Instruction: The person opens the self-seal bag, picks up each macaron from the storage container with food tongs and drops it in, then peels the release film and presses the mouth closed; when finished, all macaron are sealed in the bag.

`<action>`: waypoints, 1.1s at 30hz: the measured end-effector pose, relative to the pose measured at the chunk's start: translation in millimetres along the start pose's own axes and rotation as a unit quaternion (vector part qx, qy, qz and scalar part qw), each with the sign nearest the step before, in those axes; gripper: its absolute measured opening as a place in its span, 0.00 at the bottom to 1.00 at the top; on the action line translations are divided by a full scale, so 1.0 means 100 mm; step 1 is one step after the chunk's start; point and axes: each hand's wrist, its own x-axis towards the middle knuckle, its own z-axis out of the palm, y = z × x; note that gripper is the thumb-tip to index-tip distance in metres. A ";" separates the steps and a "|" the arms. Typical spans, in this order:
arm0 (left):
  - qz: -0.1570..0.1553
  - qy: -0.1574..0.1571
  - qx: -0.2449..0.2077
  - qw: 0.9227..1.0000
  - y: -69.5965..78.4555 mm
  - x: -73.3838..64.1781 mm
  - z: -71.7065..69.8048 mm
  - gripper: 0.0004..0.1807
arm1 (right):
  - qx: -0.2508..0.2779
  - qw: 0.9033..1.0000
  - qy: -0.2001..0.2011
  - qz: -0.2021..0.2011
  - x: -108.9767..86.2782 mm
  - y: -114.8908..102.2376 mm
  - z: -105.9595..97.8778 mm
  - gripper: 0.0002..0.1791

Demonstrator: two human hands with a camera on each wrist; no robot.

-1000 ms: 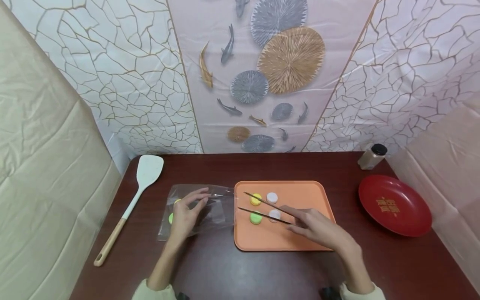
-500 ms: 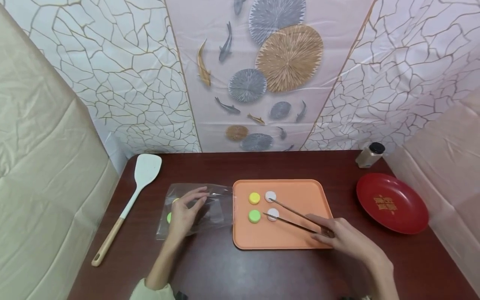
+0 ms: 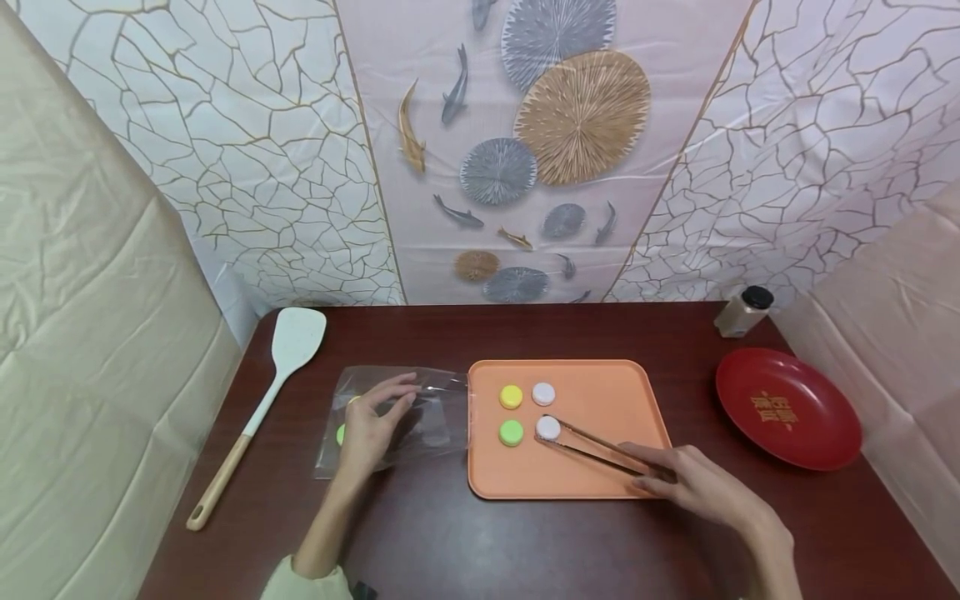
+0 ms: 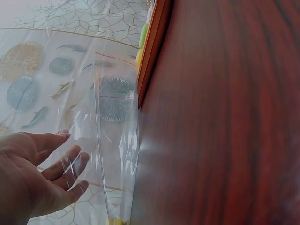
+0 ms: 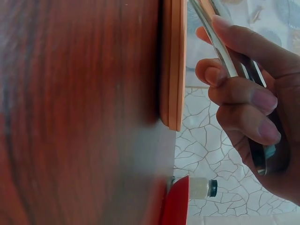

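My right hand grips metal tongs near their joined end. Their tips stand on either side of the nearer white macaron on the orange tray. Another white macaron, a yellow macaron and a green macaron lie beside it. My left hand holds up the film of a clear plastic bag with thumb and fingers, its mouth overlapping the tray's left edge. Inside the bag's far end, a green macaron and a yellow one are partly hidden by the hand.
A white spatula with a wooden handle lies at the left of the dark table. At the right are a red plate and a black-capped jar. Patterned cloth hangs behind the table.
My right hand has drawn back to the right with the tongs. Their tips have moved from the yellow and green macarons to the nearer white one. The left hand stays in place.
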 end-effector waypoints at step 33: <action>0.005 -0.002 -0.003 1.000 0.00 -0.01 -0.02 0.08 | 0.002 0.991 -0.080 -0.109 1.38 -0.71 0.36 0.24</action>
